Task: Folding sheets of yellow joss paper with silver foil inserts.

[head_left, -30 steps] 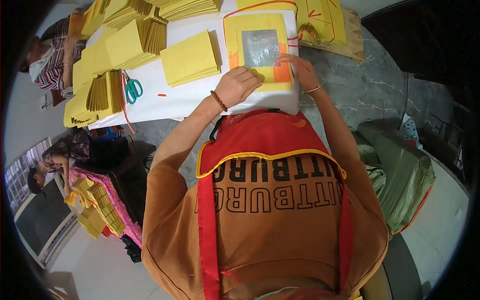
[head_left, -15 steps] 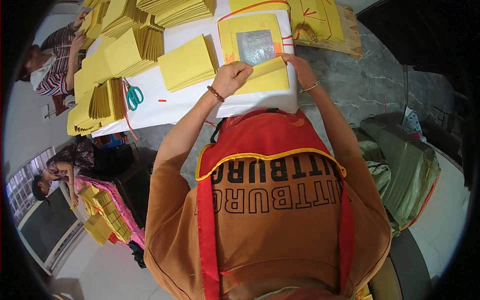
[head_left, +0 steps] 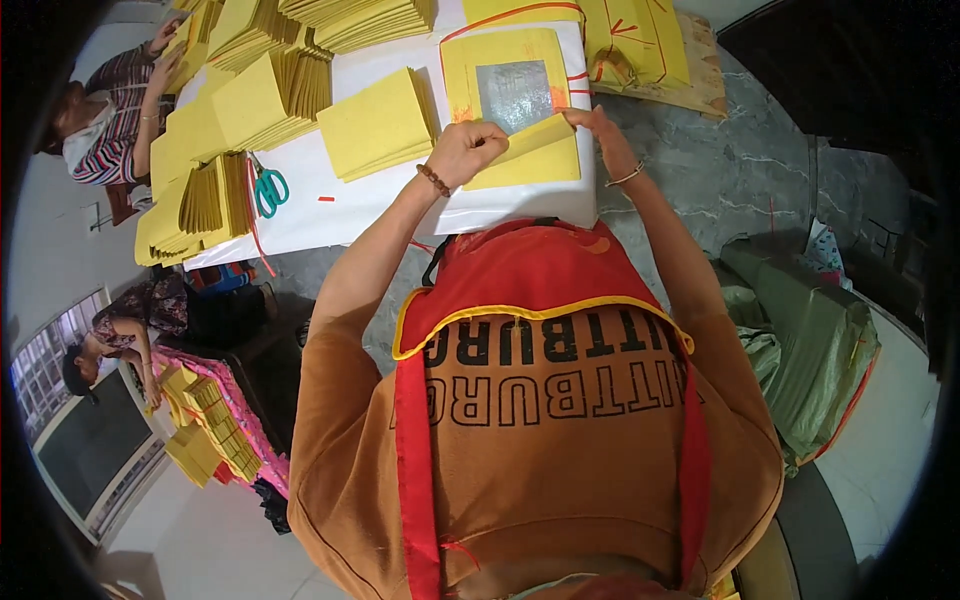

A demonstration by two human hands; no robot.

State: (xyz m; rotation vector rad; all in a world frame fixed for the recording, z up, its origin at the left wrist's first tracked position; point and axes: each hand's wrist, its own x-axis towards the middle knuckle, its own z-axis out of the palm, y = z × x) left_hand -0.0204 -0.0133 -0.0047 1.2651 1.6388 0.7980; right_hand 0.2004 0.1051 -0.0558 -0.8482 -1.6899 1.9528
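A yellow paper sheet [head_left: 540, 168] with a silvery rectangle [head_left: 515, 92] and orange marks lies at the table's near right corner. Its near edge is lifted and folded over toward the far side. My left hand [head_left: 468, 152] is closed around the left end of this folded flap. At the flap's right end, the fingertips of my right hand [head_left: 607, 140] pinch the corner. Left of my left hand lies a small stack of folded yellow paper [head_left: 375, 128], apart from it.
Bundles of folded yellow paper [head_left: 265, 100] cover the white table's [head_left: 310, 225] left side. Teal-handled scissors [head_left: 269, 192] lie near its front edge. Two other people work at the left, one by a pink-covered table. Green wrapped bundles [head_left: 800, 340] stand at the right.
The flap stays folded in nearly the same place, with both hands on it. My right hand's fingers have shifted slightly at the corner. At lower left, another person's arm has moved a little.
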